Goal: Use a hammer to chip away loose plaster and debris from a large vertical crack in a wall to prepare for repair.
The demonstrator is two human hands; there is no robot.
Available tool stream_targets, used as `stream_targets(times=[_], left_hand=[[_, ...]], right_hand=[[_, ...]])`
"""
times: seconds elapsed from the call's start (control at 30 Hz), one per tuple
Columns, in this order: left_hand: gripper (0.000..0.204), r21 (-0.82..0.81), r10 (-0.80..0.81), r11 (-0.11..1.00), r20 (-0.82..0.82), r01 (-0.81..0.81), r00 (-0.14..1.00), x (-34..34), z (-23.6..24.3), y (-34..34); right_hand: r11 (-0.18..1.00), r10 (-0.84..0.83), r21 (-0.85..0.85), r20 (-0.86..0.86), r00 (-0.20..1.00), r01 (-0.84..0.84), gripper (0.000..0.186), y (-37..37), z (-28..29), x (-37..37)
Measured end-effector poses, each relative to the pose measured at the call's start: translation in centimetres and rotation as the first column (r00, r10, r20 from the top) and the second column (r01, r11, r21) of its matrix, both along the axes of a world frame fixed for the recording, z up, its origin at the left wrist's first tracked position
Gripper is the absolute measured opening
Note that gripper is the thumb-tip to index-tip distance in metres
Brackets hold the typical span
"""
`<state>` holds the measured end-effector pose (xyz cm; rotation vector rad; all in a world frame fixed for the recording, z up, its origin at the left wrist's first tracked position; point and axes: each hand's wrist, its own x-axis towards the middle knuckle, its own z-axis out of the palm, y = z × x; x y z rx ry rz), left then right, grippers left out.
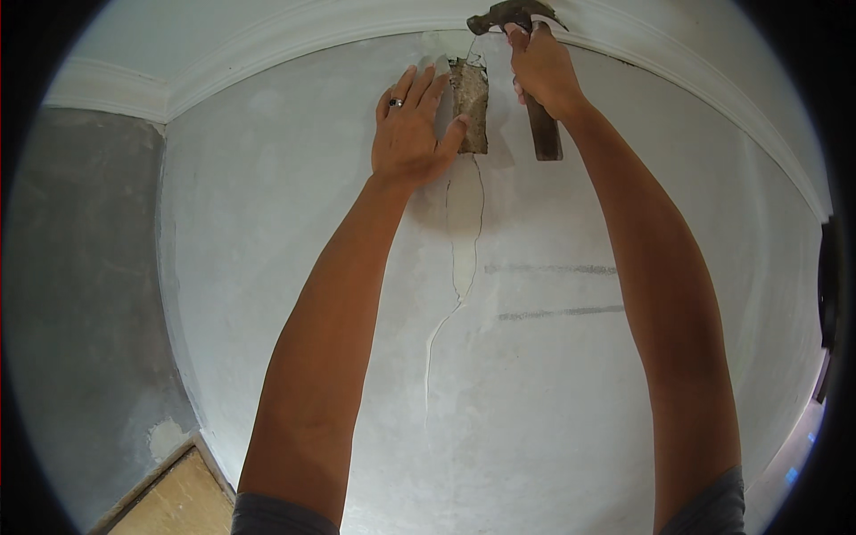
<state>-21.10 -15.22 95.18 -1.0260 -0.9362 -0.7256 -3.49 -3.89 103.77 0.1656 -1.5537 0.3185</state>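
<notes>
R hand was up high, upper R of view, fingers closed tight round the claw hammer, gripping its handle up near the head, approx. half the handle sticking out below the fist. Hammer head sat in front of the white cornice, striking face to L, claw to R; couldn't tell if it touched. L hand was open, holding nothing, palm twd the grey wall, fingers up & slightly apart, w/ a ring on one; couldn't tell how hard the palm pressed. Its thumb reached across the lower part of a rough brown patch, approx. rectangular, upright, just under the cornice btwn the two hands; hammer was R of the patch, apart from it. Below that, 2 thin cracks ran down either side of a pale strip, met at its pointed bottom, then 1 crack went on down & L. Two dark streaks ran roughly horiz. R of the strip, up to the R forearm. Far L: darker grey wall, w/ a yellowish-brown panel in a frame at lower L
</notes>
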Motion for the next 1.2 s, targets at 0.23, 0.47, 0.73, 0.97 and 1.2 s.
stream_targets(times=[0.23,0.47,0.73,0.97,1.2], left_hand=[[0.063,-0.001,0.003,1.000,-0.015,-0.003,1.000,0.1,0.1,-0.1],[0.064,-0.013,-0.028,1.000,-0.008,0.028,1.000,-0.1,0.1,0.0],[0.063,-0.002,-0.026,1.000,-0.020,0.026,0.999,0.0,0.0,-0.1],[0.063,-0.020,-0.023,1.000,0.004,0.023,1.000,0.0,0.0,0.0],[0.064,0.011,-0.018,1.000,-0.045,0.019,0.999,0.0,0.1,0.2]], right_hand=[[0.998,-0.042,-0.047,0.071,0.997,0.045,0.040,-0.3,-0.6,0.1],[0.962,-0.272,0.023,-0.030,0.962,0.272,0.039,0.0,0.4,-0.8],[0.998,-0.031,-0.050,0.041,0.999,0.033,0.038,-0.3,0.4,-1.0],[0.997,0.057,-0.057,0.025,0.998,-0.056,0.037,0.1,0.9,-0.2],[0.999,-0.040,-0.021,0.162,0.986,0.044,0.038,0.4,0.7,-0.5]])
